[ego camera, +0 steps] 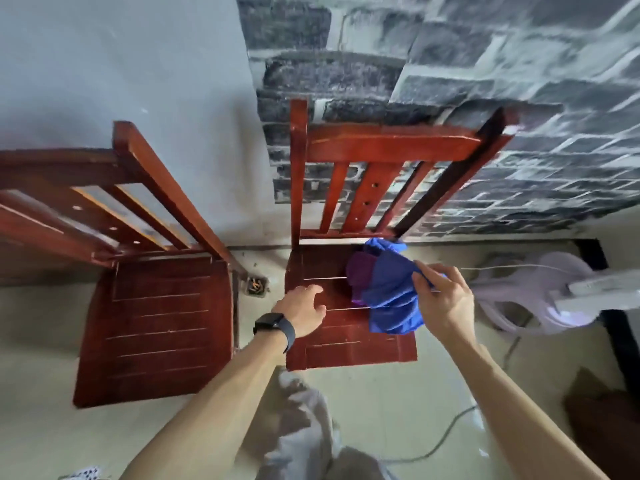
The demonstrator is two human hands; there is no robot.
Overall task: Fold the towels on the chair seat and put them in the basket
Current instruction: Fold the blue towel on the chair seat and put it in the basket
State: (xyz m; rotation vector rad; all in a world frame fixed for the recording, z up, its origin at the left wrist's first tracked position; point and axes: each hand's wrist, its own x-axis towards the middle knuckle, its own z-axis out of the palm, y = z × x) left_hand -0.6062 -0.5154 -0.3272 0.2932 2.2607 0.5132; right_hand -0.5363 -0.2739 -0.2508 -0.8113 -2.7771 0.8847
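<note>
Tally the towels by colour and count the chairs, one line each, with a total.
Blue towel: 1
Purple towel: 1
Wooden chairs: 2, the left chair and the right chair
Total: 4

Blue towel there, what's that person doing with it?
A person stands over a red wooden chair. Their right hand pinches the crumpled blue towel near its top edge, and a purple towel lies bunched partly under it on the seat. The left hand is open above the seat, holding nothing. Neither towel is folded yet, and no basket is in view.
</note>
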